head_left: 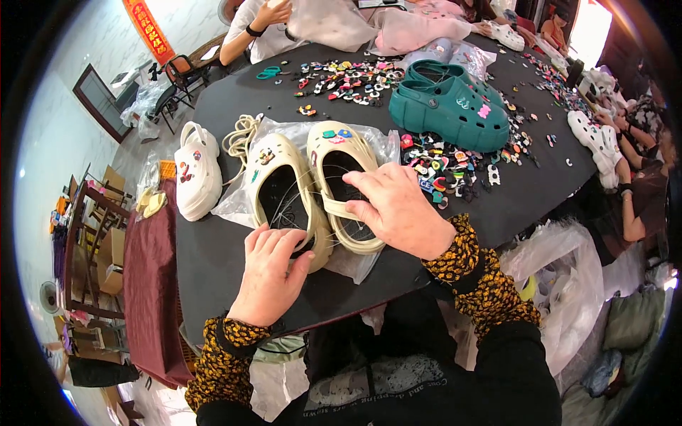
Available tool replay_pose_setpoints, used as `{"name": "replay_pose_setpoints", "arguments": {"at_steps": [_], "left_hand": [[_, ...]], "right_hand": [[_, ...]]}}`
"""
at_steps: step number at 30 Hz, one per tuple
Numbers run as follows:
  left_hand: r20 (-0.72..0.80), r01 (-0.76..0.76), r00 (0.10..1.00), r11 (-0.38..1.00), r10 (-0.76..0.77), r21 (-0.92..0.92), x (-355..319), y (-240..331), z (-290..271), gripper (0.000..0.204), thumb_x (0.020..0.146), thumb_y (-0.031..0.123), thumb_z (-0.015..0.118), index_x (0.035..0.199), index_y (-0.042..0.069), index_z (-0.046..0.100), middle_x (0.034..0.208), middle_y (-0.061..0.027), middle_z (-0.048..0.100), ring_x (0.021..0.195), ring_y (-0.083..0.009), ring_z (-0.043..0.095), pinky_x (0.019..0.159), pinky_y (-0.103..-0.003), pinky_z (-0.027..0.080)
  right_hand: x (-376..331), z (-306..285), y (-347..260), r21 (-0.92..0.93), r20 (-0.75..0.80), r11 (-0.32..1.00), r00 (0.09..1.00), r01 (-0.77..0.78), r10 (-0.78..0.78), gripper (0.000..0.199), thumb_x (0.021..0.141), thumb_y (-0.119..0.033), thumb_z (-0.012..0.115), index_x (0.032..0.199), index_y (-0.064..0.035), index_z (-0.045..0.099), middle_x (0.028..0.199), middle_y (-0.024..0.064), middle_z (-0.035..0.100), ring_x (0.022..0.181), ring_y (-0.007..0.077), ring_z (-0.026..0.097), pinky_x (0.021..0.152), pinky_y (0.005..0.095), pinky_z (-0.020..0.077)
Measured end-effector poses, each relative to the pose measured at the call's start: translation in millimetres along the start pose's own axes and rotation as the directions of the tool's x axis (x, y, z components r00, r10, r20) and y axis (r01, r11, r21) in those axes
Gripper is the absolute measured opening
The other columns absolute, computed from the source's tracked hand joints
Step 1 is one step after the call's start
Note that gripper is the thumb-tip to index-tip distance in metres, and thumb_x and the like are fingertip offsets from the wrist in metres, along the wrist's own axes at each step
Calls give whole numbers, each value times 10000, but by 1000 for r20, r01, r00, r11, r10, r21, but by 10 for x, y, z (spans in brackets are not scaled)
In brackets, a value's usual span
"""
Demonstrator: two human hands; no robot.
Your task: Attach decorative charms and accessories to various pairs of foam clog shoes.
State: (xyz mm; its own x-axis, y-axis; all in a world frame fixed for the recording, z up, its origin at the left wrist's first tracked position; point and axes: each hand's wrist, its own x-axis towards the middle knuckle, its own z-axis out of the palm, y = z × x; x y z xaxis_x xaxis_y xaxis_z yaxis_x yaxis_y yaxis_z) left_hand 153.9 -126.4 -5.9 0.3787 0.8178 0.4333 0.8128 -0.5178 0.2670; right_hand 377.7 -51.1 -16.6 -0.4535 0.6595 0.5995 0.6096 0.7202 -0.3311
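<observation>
Cream foam clogs (312,188), paired on a crinkled clear plastic bag (369,145) at 12 o'clock from both hands, long axes running 12 to 6. Left hand (270,266) flat and unclenched on the left clog's heel; right hand (398,206) nearer, fingers (359,186) pinching the right clog's heel strap (341,209). Glossy green clogs (447,106) at 1 o'clock.

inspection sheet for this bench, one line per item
surface: dark table, well covered
job's things: two cream clogs side by side on a clear plastic bag, small charms on their toes
clutter: loose charms, green clog pair, white clog, teal scissors
grippers: left hand on the left clog's heel; right hand on the right clog's strap
cables: nothing seen; coiled cream cord
surroundings: other people seated around, chairs, bags
</observation>
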Motion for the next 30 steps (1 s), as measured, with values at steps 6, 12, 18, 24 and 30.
{"name": "replay_pose_setpoints", "arguments": {"at_steps": [6, 12, 18, 24, 30], "left_hand": [[44, -24, 999, 999, 23, 26, 5, -5, 5, 334, 761, 121, 693, 1051, 28, 555, 952, -95, 588, 917, -282, 552, 955, -443, 356], [40, 30, 999, 998, -32, 52, 57, 97, 38, 365, 743, 112, 704, 1061, 24, 547, 965, -121, 568, 944, -319, 532, 928, -435, 369], [-111, 84, 989, 991, -95, -102, 100, 48, -44, 175, 755, -57, 587, 911, 10, 545, 864, -128, 562, 807, -299, 556, 711, -357, 457], [-278, 91, 951, 983, -134, -161, 337, 83, -181, 83, 821, -22, 564, 903, -7, 558, 759, -87, 552, 634, -188, 530, 624, -287, 450], [-5, 301, 953, 951, -302, -70, 652, -230, -31, 288, 884, 238, 605, 923, -46, 590, 752, -136, 601, 643, -239, 573, 613, -340, 461]], "right_hand": [[-108, 4, -50, 209, 63, 976, 995, 58, -72, 248, 866, -239, 575, 1045, -72, 612, 977, 41, 634, 939, 235, 546, 853, 397, 352], [-200, -94, -246, 202, -37, 961, 982, 190, -187, 285, 804, -132, 649, 1073, -50, 601, 1092, 75, 602, 1024, 248, 544, 917, 392, 376], [-406, -143, -298, 276, 9, 916, 952, 291, -305, 242, 785, -144, 653, 1000, -43, 607, 1006, 56, 610, 989, 229, 553, 924, 381, 380], [-526, -241, -150, 336, 18, 902, 955, 272, -295, 193, 785, -148, 646, 946, -52, 600, 959, 57, 613, 953, 224, 565, 891, 353, 398], [-505, -351, 44, 312, -249, 934, 964, 174, -97, 258, 823, -97, 607, 1071, -28, 582, 1062, 112, 604, 997, 287, 554, 889, 387, 406]]}}
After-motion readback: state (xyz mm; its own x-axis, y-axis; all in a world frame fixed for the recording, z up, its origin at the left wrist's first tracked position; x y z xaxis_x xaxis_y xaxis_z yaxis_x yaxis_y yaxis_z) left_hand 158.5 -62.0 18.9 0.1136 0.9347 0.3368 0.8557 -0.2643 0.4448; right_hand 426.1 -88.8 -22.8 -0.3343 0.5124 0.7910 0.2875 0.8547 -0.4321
